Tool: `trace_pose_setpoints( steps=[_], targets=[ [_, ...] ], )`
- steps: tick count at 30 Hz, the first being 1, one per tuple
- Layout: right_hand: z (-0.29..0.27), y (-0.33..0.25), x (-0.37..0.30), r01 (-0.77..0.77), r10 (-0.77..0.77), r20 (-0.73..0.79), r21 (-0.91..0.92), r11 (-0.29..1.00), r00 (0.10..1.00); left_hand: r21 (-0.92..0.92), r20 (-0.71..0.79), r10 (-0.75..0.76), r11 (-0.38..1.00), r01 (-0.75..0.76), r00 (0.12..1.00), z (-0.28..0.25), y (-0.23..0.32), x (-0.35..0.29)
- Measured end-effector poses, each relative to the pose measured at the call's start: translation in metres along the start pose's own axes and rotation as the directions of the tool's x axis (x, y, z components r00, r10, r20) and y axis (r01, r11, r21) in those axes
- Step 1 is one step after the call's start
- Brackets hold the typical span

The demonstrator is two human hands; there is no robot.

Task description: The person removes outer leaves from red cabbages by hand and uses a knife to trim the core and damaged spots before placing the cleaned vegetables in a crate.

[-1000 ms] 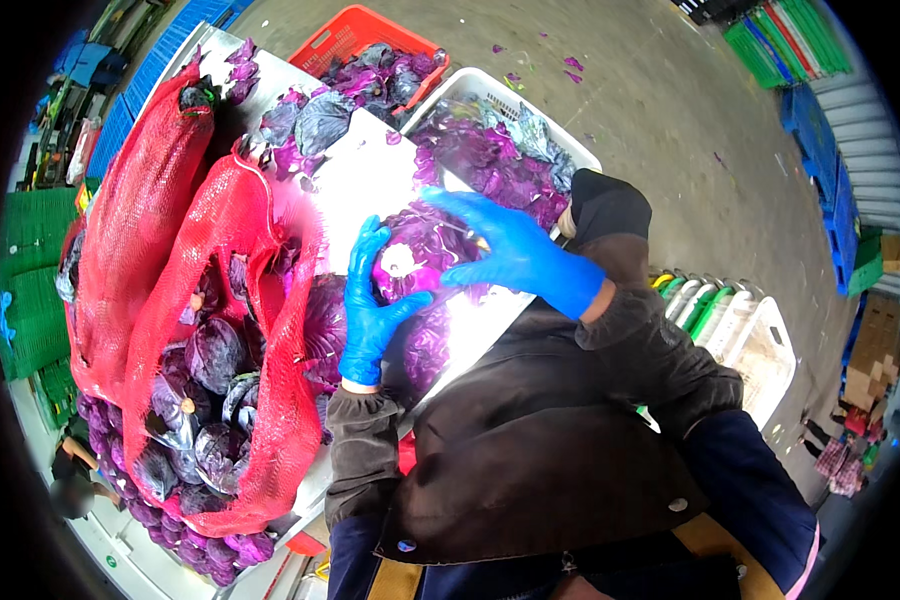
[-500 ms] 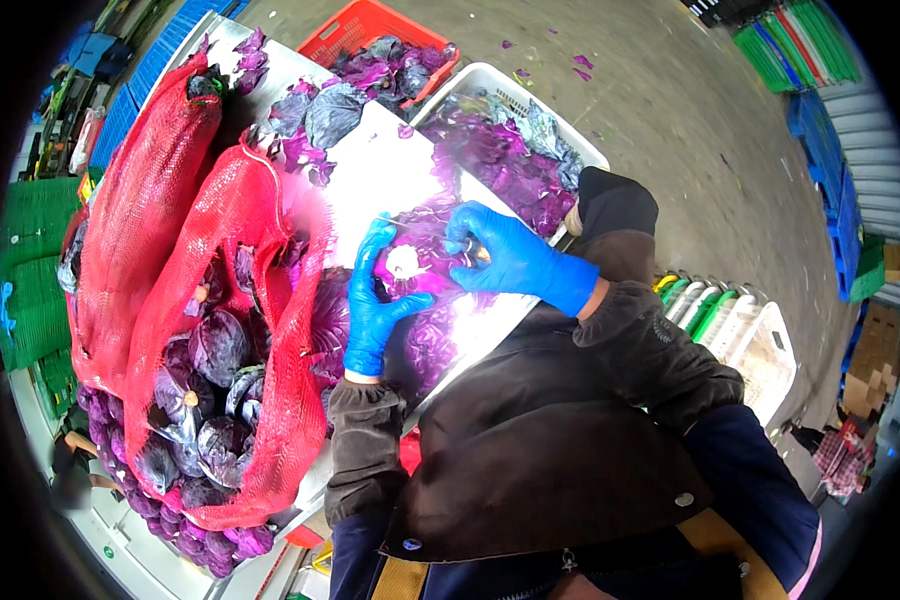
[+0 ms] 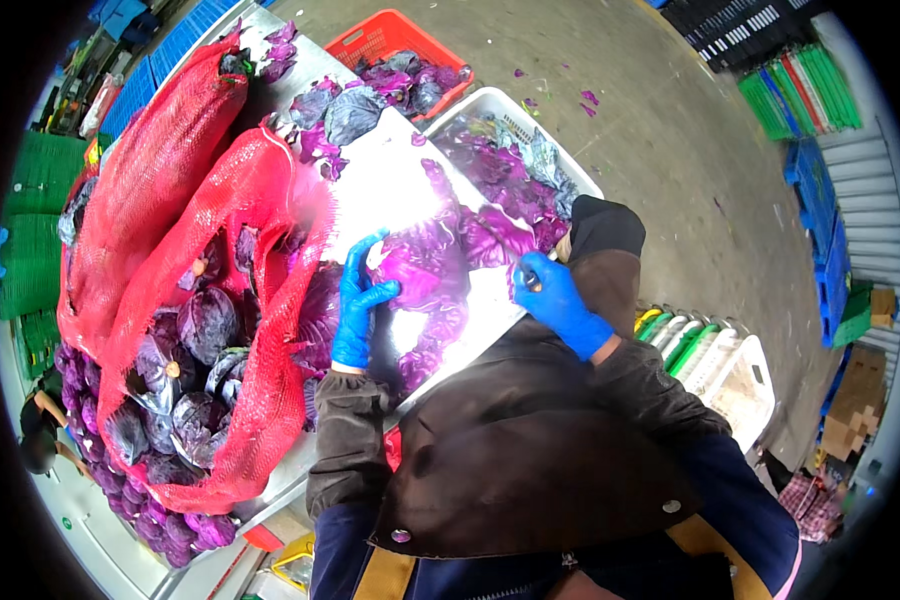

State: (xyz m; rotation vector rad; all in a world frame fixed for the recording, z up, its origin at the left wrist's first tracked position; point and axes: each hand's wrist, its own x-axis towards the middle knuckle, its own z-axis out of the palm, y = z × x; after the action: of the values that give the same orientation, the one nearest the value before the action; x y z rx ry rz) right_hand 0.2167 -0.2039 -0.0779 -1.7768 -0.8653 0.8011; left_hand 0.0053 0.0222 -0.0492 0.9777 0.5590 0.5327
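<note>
Both my hands wear blue gloves. My left hand [image 3: 355,305] curves round the left side of a red cabbage [image 3: 422,265], thumb and fingers against it, over the metal table [image 3: 485,290]. Motion and glare blur the cabbage. My right hand [image 3: 560,305] is apart from it, to the right, closed round a small tool whose dark, rounded handle end [image 3: 533,282] shows; the rest is hidden. Between the cabbage and the white crate [image 3: 592,186] lies a loose purple leaf [image 3: 497,235] at the table's edge.
An opened red mesh sack [image 3: 280,420] spills cabbages [image 3: 208,325] on the left; a fuller red sack [image 3: 155,190] lies beyond. A red crate [image 3: 395,30] and the white crate hold leaves. Another white crate [image 3: 735,395] with several coloured slats stands right.
My right hand has moved away from the cabbage, to the right and down. The cabbage's pale stem end no longer shows, and a leaf now lies toward the white crate.
</note>
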Motion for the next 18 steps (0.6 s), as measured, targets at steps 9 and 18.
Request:
trace_pose_setpoints(
  steps=[9, 18],
  targets=[
    [0.019, -0.122, 0.031, 0.334, -0.333, 0.041, -0.188, 0.924, 0.942, 0.184, -0.019, -0.148, 0.972, 0.149, 0.989, 0.039, 0.017, -0.008],
    [0.011, -0.066, 0.021, 0.261, -0.253, -0.068, 0.129, 0.957, 0.965, 0.459, 0.06, -0.044, 0.888, 0.012, 0.997, 0.034, 0.003, 0.006]
  ],
)
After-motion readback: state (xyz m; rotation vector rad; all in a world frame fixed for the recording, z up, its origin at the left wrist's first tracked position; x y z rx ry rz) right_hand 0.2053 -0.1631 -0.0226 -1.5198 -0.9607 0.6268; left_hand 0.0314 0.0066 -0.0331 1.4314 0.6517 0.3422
